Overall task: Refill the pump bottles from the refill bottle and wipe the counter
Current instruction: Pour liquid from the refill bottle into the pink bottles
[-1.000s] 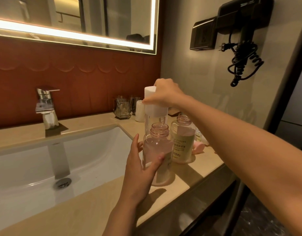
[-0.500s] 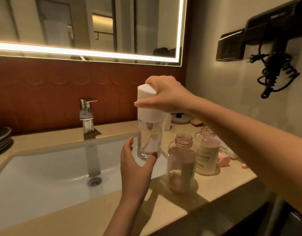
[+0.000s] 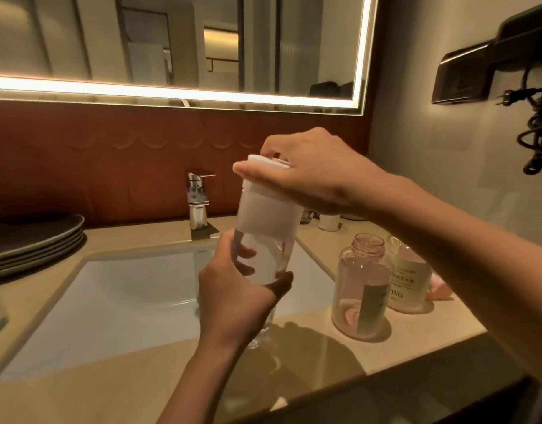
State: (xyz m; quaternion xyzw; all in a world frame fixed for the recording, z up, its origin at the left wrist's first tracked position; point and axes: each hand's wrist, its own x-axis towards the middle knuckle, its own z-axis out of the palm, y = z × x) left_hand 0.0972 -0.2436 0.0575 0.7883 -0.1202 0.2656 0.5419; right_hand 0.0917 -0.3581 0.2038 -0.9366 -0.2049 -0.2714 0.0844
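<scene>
My left hand grips the clear refill bottle over the sink's right edge, my right hand clasps its white cap, two uncapped pump bottles stand right on the counter.

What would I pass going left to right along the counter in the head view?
Stacked plates → faucet → held clear bottle → open pink bottle → labelled bottle.

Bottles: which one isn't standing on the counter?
The clear white-capped bottle: left hand grips its body, right hand its cap. The open pink bottle and the PING-labelled bottle beside it stand on the counter.
</scene>
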